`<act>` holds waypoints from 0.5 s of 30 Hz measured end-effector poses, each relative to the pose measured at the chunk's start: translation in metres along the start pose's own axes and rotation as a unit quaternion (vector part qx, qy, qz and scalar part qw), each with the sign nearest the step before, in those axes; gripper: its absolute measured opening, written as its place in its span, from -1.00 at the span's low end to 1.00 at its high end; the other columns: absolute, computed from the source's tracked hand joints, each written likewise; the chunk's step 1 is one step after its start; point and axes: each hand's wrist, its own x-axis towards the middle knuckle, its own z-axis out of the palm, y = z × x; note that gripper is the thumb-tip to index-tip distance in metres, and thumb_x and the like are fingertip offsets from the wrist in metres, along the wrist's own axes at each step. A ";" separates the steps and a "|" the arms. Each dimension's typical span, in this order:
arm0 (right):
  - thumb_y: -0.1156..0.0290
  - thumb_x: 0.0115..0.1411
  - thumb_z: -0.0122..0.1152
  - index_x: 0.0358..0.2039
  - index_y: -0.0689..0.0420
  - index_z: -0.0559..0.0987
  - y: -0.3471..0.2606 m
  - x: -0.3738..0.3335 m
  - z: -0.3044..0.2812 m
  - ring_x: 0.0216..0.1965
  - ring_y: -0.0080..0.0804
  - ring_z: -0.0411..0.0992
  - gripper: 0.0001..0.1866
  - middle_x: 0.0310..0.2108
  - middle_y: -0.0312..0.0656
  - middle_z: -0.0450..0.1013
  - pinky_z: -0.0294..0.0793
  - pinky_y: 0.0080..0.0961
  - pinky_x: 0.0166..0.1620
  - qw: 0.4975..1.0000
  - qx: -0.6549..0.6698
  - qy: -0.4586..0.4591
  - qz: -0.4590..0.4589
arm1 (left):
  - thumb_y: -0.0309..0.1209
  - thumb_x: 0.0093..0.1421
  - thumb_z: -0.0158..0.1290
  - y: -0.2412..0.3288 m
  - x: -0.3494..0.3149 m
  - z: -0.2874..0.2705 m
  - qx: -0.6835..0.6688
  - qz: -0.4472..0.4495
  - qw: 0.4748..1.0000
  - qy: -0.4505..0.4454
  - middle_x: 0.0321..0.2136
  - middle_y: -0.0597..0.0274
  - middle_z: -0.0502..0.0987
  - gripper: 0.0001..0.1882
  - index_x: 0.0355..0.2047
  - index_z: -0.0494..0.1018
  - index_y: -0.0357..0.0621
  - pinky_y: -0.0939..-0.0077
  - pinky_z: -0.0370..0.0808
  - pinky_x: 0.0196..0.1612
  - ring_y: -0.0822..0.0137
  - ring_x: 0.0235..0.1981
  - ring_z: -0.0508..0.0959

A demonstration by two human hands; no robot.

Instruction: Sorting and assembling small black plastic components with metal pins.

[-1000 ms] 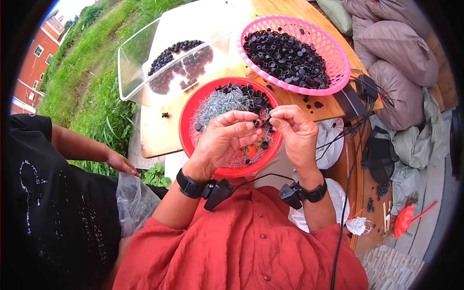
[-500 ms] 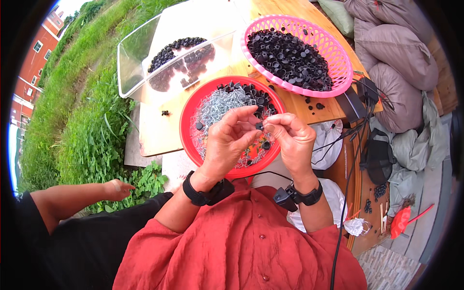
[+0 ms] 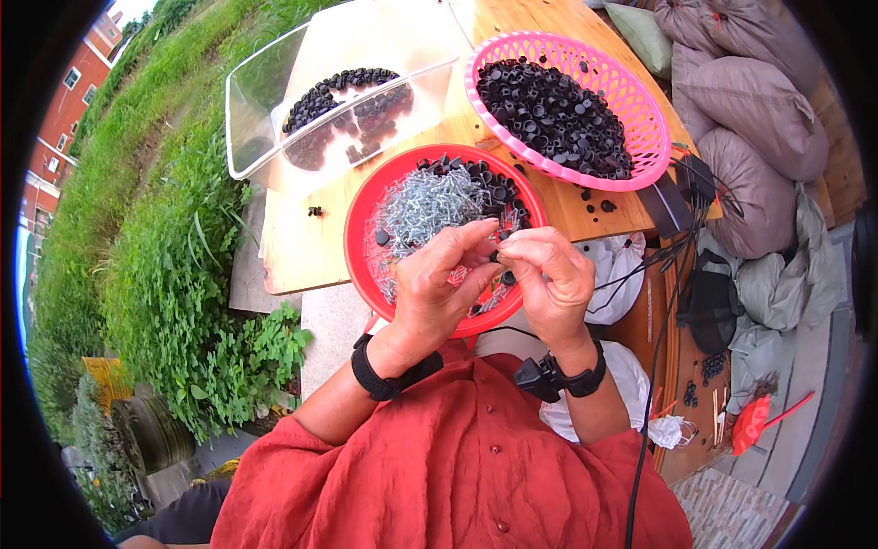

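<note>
Over the near part of a red round tray [image 3: 363,220], my two hands meet fingertip to fingertip. My left hand [image 3: 441,279] pinches a small black plastic cap [image 3: 495,257], which is mostly hidden by the fingers. Thumb and forefinger of my right hand [image 3: 553,279] are pressed together right beside the cap; what they hold, if anything, is too small to make out. Beneath and beyond the hands, the tray contains a heap of silvery screws [image 3: 425,209] and, along its far right side, loose black caps [image 3: 498,188].
A pink openwork basket [image 3: 660,137] full of black caps stands at the back right of the wooden table [image 3: 302,252]. Back left is a clear plastic box [image 3: 240,137] with black pieces. Cables [image 3: 681,242] hang off the table's right edge, near stuffed sacks [image 3: 754,101].
Both hands have come slightly nearer to me, still fingertip to fingertip. The other person's arm and black clothing at the left have mostly gone from view.
</note>
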 end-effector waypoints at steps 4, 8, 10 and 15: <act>0.70 0.05 0.23 -0.36 0.20 0.57 0.002 -0.005 0.002 -0.39 -0.39 0.51 -0.85 -0.38 -0.17 0.51 0.52 -0.55 -0.34 0.999 0.035 0.018 0.024 | -0.64 -0.07 0.27 0.003 -0.001 -0.002 -0.015 0.000 0.999 0.029 -0.37 0.17 0.56 -0.51 -0.07 0.47 -0.22 0.59 0.57 -0.35 0.40 -0.39 0.61; 0.71 0.09 0.22 -0.34 0.22 0.58 -0.002 -0.005 0.004 -0.34 -0.48 0.50 -0.86 -0.37 -0.16 0.51 0.51 -0.60 -0.27 0.998 0.048 -0.002 0.034 | -0.65 -0.06 0.26 -0.001 -0.005 -0.005 -0.003 0.014 1.000 0.019 -0.37 0.17 0.57 -0.52 -0.08 0.47 -0.21 0.59 0.57 -0.35 0.41 -0.39 0.61; 0.70 0.10 0.21 -0.31 0.25 0.58 -0.004 -0.007 0.005 -0.28 -0.50 0.48 -0.86 -0.32 -0.17 0.51 0.49 -0.61 -0.21 0.992 0.090 -0.013 0.085 | -0.65 -0.06 0.26 -0.003 -0.007 -0.005 -0.020 0.009 0.999 0.025 -0.37 0.18 0.57 -0.52 -0.08 0.47 -0.21 0.59 0.57 -0.35 0.42 -0.40 0.61; 0.66 0.13 0.21 -0.28 0.27 0.58 -0.018 -0.013 0.012 -0.25 -0.52 0.46 -0.88 -0.24 -0.18 0.49 0.46 -0.62 -0.16 0.970 0.164 0.037 0.173 | -0.69 -0.04 0.24 -0.005 -0.010 -0.004 -0.138 -0.059 0.988 0.035 -0.35 0.17 0.56 -0.53 -0.07 0.47 -0.21 0.61 0.56 -0.33 0.43 -0.39 0.60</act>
